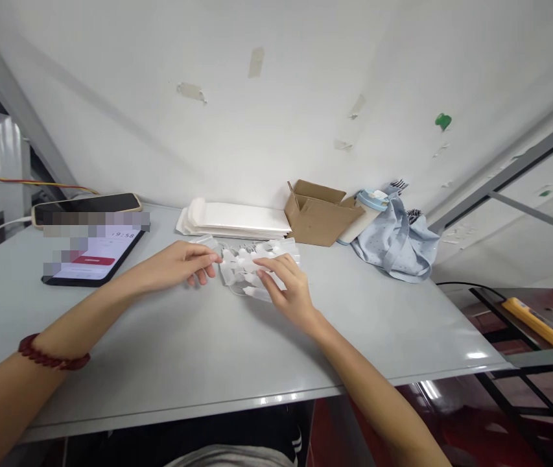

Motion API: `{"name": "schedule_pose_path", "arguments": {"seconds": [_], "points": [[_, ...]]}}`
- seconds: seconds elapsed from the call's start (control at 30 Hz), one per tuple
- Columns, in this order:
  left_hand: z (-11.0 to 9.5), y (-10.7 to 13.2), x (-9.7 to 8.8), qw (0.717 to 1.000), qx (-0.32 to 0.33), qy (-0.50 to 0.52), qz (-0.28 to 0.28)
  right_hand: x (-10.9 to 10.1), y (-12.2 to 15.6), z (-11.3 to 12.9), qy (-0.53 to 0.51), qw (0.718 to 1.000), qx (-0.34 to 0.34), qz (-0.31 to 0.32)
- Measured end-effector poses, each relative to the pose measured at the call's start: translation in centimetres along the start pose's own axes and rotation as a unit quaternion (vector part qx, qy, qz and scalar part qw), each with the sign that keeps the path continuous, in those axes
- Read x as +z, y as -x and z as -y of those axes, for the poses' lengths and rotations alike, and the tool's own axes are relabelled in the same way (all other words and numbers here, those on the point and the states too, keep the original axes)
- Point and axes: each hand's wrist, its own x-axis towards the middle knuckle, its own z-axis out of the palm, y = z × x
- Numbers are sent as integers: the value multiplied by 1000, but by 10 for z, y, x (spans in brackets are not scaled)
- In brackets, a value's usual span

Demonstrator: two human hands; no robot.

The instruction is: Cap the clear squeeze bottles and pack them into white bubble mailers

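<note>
A pile of small clear plastic packets holding white pieces (249, 263) lies in the middle of the grey table (198, 350). My left hand (179, 264) reaches in from the left, its fingertips pinched together at the pile's left edge. My right hand (286, 285) rests on the pile's near right side, fingers curled down onto the packets. A dark red bead bracelet (52, 357) sits on my left wrist.
A phone with a lit screen (96, 256) and a second dark phone (86, 206) lie at the back left. A stack of white sheets (235, 219), an open cardboard box (319, 213), a cup (364, 214) and a light blue cloth bag (397, 243) line the wall.
</note>
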Motion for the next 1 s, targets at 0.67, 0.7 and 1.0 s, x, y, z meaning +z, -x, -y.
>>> {"name": "schedule_pose_path", "arguments": {"seconds": [0.67,0.7,1.0], "points": [[2,1,4,1000,11,-2,24,-2,-1,1,-90,990,102,-35],[2,1,4,1000,13,-5,24,-2,0,1,-92,989,113,-33],[-5,6,7,996,64,-15,56,-3,-3,3,-144,977,158,-12]]}}
